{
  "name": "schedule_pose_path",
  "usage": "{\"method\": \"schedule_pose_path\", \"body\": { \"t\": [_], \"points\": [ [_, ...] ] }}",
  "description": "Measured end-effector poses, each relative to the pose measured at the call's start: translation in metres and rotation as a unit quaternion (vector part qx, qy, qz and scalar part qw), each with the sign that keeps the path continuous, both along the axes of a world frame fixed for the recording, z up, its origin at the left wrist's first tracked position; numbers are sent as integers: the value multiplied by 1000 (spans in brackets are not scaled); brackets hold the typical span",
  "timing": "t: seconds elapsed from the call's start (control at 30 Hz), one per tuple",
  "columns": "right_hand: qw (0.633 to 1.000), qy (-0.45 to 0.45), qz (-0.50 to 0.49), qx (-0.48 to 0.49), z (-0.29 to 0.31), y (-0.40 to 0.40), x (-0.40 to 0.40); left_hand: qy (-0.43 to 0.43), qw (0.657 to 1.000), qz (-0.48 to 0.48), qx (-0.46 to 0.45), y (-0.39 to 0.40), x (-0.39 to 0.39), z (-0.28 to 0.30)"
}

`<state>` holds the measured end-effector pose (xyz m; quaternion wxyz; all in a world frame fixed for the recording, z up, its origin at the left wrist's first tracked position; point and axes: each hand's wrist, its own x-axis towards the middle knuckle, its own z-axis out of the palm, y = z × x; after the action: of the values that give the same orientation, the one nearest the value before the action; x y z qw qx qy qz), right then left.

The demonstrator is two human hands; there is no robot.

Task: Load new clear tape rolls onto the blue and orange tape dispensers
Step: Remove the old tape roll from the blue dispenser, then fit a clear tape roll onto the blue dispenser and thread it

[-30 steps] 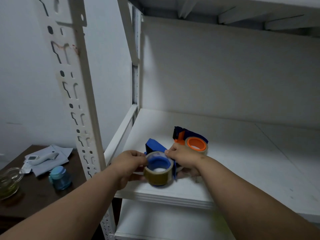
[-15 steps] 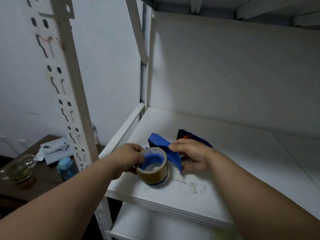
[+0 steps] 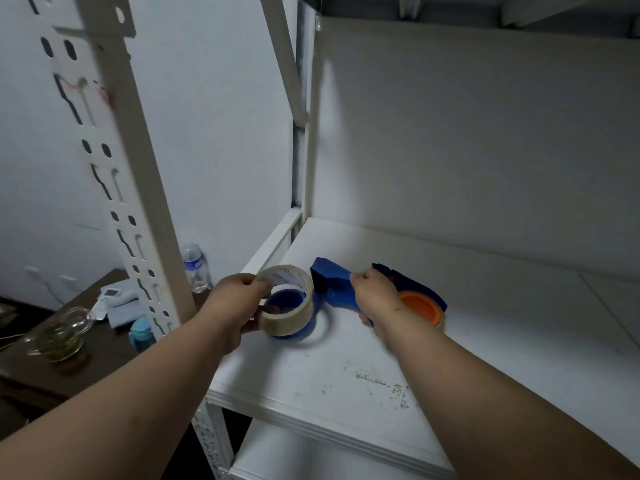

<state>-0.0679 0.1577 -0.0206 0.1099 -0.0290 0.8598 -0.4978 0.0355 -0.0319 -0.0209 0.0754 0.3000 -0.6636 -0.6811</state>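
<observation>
A blue tape dispenser point(image 3: 332, 285) lies on the white shelf point(image 3: 346, 368). My right hand point(image 3: 375, 296) grips its handle. A clear tape roll point(image 3: 291, 320) sits tilted around the dispenser's blue hub, its top edge lifted off. My left hand point(image 3: 239, 306) pinches the roll's left side. Behind my right wrist lies the orange dispenser point(image 3: 420, 306), with an orange hub and a dark blue body, partly hidden by my hand.
A white slotted upright point(image 3: 114, 174) of the rack stands left of my hands. A dark table at the lower left holds a glass teapot point(image 3: 59, 337), a blue-capped jar point(image 3: 142, 334), a water bottle point(image 3: 195, 271) and a white thermometer point(image 3: 116, 296) on cloth. Shelf paint is chipped point(image 3: 381, 386) near the front.
The roll has tilted up off the blue hub in my left hand. My right hand shifted along the blue dispenser, uncovering the orange one. The camera moved closer and to the left.
</observation>
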Motion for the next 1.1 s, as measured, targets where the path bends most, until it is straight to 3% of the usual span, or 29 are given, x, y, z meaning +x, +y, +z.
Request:
{"method": "schedule_pose_path", "body": {
  "t": [0.13,0.3,0.6,0.77,0.87,0.9,0.97,1.03,1.1],
  "points": [
    [989,75,-23,122,-2,-13,-18,3,1000,14,-17,1,-4,-3],
    [994,-17,9,110,-1,-24,-21,-16,997,2,-70,1,-10,-1],
    [985,63,33,157,2,-14,-3,-82,985,-136,-71,13,-16,-1],
    [976,-5,103,192,13,-11,15,-63,988,-143,-4,26,-20,-1],
    [982,-3,79,171,16,-3,12,-37,990,-134,18,27,-27,3],
    [988,0,56,146,17,1,9,-28,992,-124,-22,26,-31,3],
    [996,6,0,86,22,8,2,-12,977,-104,-188,22,-39,0],
    [998,15,-48,27,25,14,-10,-28,933,-129,-335,18,-49,-6],
    [997,21,-78,-17,29,19,-25,-66,890,-190,-409,13,-62,-14]
  ]
}}
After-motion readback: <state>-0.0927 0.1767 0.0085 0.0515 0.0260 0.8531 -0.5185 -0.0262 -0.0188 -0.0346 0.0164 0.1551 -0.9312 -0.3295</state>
